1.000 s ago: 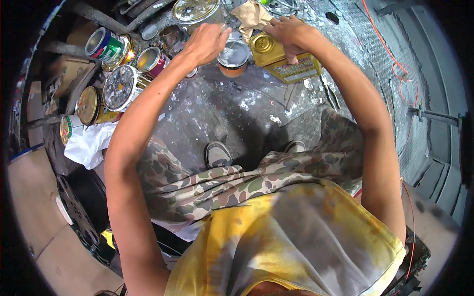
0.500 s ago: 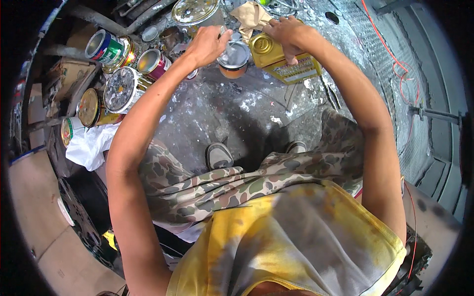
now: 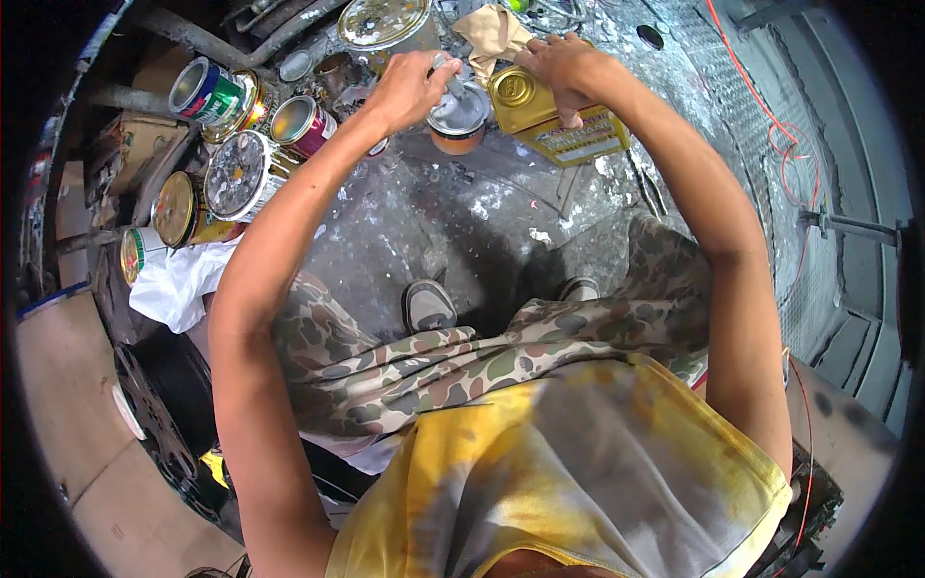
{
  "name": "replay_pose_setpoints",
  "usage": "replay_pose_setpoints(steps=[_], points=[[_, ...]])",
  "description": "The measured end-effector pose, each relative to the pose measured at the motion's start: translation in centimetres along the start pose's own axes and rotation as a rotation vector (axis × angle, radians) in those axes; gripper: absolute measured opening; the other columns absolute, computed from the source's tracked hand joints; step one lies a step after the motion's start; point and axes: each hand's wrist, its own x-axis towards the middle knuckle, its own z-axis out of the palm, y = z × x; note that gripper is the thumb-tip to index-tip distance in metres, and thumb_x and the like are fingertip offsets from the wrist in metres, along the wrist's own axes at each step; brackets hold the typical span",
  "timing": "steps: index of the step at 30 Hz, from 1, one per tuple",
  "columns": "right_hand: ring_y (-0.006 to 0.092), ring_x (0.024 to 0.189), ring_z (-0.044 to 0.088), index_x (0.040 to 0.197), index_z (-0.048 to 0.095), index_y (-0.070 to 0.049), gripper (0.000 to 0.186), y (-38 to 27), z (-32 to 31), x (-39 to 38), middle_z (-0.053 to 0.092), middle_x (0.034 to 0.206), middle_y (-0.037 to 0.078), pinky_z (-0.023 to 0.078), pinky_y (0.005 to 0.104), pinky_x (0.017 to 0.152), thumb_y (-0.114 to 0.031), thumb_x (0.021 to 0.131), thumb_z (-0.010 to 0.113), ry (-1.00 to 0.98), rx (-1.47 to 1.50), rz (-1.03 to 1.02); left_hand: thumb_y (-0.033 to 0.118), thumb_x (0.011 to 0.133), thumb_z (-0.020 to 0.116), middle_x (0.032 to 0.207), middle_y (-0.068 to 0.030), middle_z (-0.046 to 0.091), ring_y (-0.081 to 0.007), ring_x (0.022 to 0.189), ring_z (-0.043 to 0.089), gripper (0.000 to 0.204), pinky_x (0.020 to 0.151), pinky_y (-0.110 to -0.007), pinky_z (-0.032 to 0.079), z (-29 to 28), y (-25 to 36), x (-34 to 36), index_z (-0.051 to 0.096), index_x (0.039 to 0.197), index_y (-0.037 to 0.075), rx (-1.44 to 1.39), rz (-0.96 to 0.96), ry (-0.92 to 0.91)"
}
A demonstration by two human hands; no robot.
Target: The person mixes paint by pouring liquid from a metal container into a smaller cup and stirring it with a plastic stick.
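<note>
My left hand (image 3: 409,91) is closed on a narrow grey, paint-coated tool (image 3: 453,94); its exact kind is hard to make out. Its lower end reaches into the open top of a small can (image 3: 457,143) with grey paint at the rim and an orange-brown side. Just to the right stands a yellow rectangular tin (image 3: 578,144) with a round cap on top. My right hand (image 3: 568,72) grips this tin from above, thumb down its near side and fingers over the far edge. Crumpled brown paper (image 3: 489,37) touches the tin's far left corner.
A large lidded bucket (image 3: 385,24) stands behind my left hand. Several paint cans, including a paint-splashed white one (image 3: 241,173), line the left side near a white plastic bag (image 3: 178,284). A red cord (image 3: 752,82) runs along the right. Dark tongs-like rods (image 3: 650,183) lie beside the tin.
The grey tool shows more clearly above the small can, and my left hand has shifted slightly right. My right hand stays on the yellow tin.
</note>
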Motion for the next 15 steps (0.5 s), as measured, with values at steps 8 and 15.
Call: replay_pose_setpoints(steps=[8, 15], points=[[0.0345, 0.133, 0.053, 0.147, 0.044, -0.008, 0.121, -0.2, -0.2, -0.2, 0.056, 0.143, 0.014, 0.045, 0.0473, 0.107, -0.021, 0.039, 0.097, 0.050, 0.002, -0.017, 0.031, 0.104, 0.056, 0.082, -0.0285, 0.067, -0.0499, 0.084, 0.065, 0.036, 0.075, -0.055, 0.050, -0.7, -0.7, 0.3, 0.072, 0.100, -0.001, 0.149, 0.068, -0.042], [0.0354, 0.133, 0.053, 0.144, 0.046, -0.008, 0.119, -0.1, -0.1, -0.1, 0.056, 0.142, 0.014, 0.045, 0.0481, 0.108, -0.021, 0.038, 0.098, 0.057, -0.004, -0.020, 0.032, 0.107, 0.055, 0.077, -0.0183, 0.071, -0.0258, 0.068, 0.071, 0.037, 0.066, -0.041, 0.055, 0.1, -1.3, 0.3, 0.072, 0.108, -0.001, 0.377, 0.248, 0.049]])
